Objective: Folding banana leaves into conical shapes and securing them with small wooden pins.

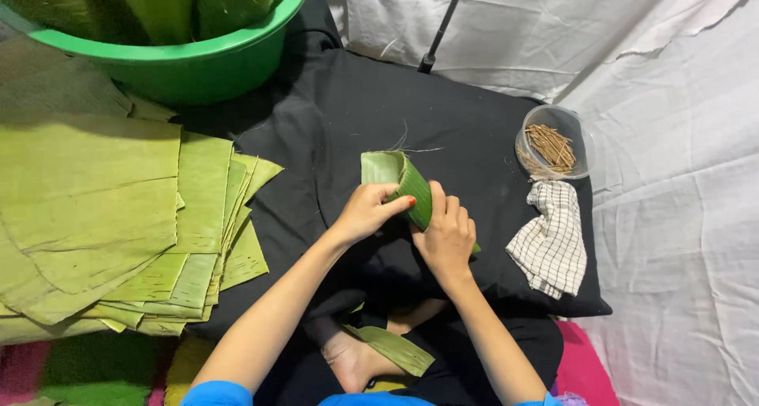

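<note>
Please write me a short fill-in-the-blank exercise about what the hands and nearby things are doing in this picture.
1. Both hands, left hand and right hand, fold a green ____ on the black cloth.
2. The clear bowl holds thin brown ____.
3. The checked cloth lies just ____ the clear bowl in the picture.
4. The stack of cut leaves lies beside a ____ basin.

Missing words: leaf; sticks; below; green

Your left: stack of cut banana leaves, green basin above it. Right: clear tub of sticks, checked cloth just below. Black cushion underneath.
</note>
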